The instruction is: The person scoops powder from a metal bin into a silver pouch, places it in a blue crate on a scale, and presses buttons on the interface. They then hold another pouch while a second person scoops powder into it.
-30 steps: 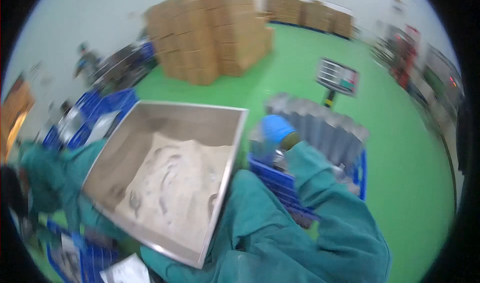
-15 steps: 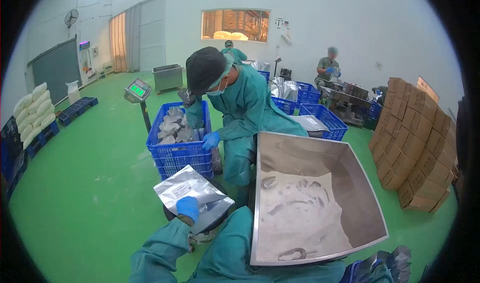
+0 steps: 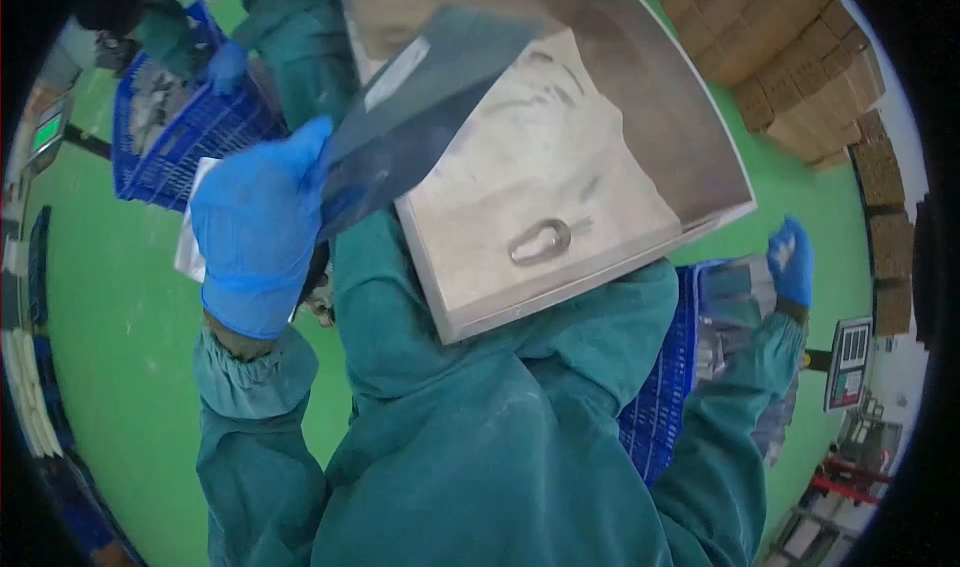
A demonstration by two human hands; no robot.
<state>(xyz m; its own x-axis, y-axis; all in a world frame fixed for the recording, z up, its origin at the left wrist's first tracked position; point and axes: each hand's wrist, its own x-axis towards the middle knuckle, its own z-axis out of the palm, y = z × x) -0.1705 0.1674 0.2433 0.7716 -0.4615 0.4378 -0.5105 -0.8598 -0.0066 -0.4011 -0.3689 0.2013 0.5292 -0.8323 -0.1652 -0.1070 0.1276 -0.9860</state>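
My left hand (image 3: 258, 229), in a blue glove, grips a flat foil pouch (image 3: 415, 112) by its lower left end. The pouch is tilted, a white label near its top, and partly covers a metal bin (image 3: 695, 132) in front of me. Pale powder (image 3: 530, 152) lies in the bin with a metal scoop (image 3: 540, 242) on it. Out to the right, my right hand (image 3: 791, 262) is raised beside a blue crate (image 3: 655, 407) of foil pouches (image 3: 728, 302). Its fingers look curled together; what they hold, if anything, I cannot make out.
A co-worker's gloved hand (image 3: 228, 67) is at another blue crate (image 3: 190, 147) at upper left. A digital scale display (image 3: 848, 365) stands at right, another (image 3: 48, 132) at far left. Stacked cartons (image 3: 780, 57) rise beyond the bin.
My view has tipped down. My left hand, earlier on a silver pouch at the left, now holds a pouch up beside the bin. My right hand has come into view at the right.
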